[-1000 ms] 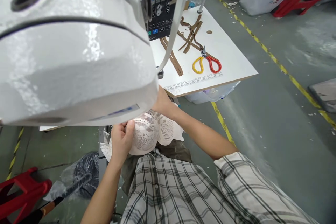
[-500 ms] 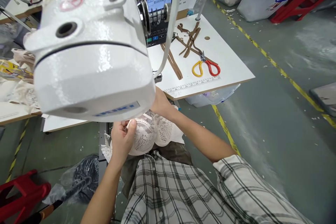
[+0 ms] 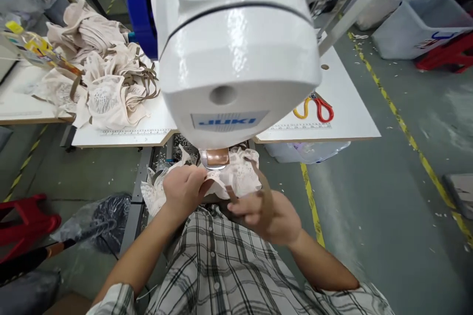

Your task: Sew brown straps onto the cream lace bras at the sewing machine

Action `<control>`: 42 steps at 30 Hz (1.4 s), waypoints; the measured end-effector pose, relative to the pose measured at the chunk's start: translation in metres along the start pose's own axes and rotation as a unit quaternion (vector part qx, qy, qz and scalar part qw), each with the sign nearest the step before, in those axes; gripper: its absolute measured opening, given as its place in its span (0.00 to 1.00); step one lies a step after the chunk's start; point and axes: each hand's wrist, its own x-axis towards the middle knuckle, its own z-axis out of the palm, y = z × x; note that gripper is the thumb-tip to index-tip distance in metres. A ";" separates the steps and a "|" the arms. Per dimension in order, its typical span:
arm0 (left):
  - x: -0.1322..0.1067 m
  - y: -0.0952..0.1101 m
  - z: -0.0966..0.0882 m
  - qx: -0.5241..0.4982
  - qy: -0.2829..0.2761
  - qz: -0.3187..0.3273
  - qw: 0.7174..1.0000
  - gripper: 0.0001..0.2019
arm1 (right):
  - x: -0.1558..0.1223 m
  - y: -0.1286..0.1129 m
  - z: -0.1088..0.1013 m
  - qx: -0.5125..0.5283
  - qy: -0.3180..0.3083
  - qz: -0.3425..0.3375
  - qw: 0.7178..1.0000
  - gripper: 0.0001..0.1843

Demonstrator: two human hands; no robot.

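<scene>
A cream lace bra lies under the head of the white sewing machine, bunched around the metal plate below it. My left hand is closed on the near left edge of the bra, thumb towards the machine. To the right, my right hand pinches a brown strap that loops up over its fingers towards the bra. This hand is slightly blurred. The needle area is hidden behind the machine head.
Several cream bras with brown straps are heaped on the left tabletop, beside a yellow-labelled bottle. Scissors with yellow and red handles lie on the right tabletop. A clear bin sits beneath it. A red stool stands at lower left.
My view has swung left, bringing the heap of bras into sight. My right hand has come back from beside the machine and now holds a brown strap. My left hand still grips the bra.
</scene>
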 end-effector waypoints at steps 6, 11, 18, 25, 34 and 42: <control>-0.007 0.012 0.009 -0.109 -0.016 -0.075 0.991 0.13 | -0.001 -0.010 0.020 -0.169 0.001 -0.257 0.951 0.08; -0.011 0.023 0.008 -0.192 -0.059 -0.142 0.969 0.15 | -0.003 -0.011 0.025 -0.206 0.010 -0.263 0.943 0.07; -0.012 0.029 0.004 -0.209 -0.118 -0.206 0.948 0.17 | -0.001 -0.017 0.025 -0.215 0.015 -0.256 0.942 0.07; -0.012 0.029 -0.009 -0.339 -0.301 -0.192 0.870 0.10 | 0.006 -0.023 0.015 -0.082 0.071 -0.024 0.994 0.06; -0.045 0.031 -0.017 -0.599 -0.313 -0.404 0.617 0.18 | -0.027 0.036 -0.006 0.017 -0.005 0.348 0.937 0.21; -0.051 0.028 -0.017 -0.639 -0.280 -0.456 0.553 0.22 | -0.051 0.055 0.000 -0.033 -0.086 0.351 0.932 0.27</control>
